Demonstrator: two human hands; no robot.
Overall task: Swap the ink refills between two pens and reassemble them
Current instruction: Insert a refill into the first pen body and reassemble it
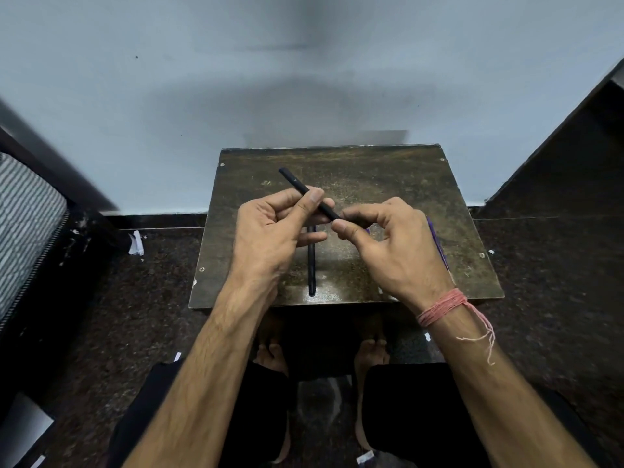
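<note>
Above a small dark table (388,177), my left hand (273,238) grips a black pen barrel (295,183) that slants up to the far left. My right hand (395,248) pinches the barrel's near end between thumb and forefinger, where the two hands almost meet. A second dark pen (311,265) lies on the table below my hands, pointing toward me; its far end is hidden by my left fingers. A purple pen part (437,243) shows along the far edge of my right hand, mostly hidden.
The table stands against a pale wall (304,79) on a dark speckled floor (557,282). A striped mattress (27,224) sits at the left, dark furniture (574,146) at the right. My knees and bare feet are below the table's front edge. Paper scraps lie on the floor.
</note>
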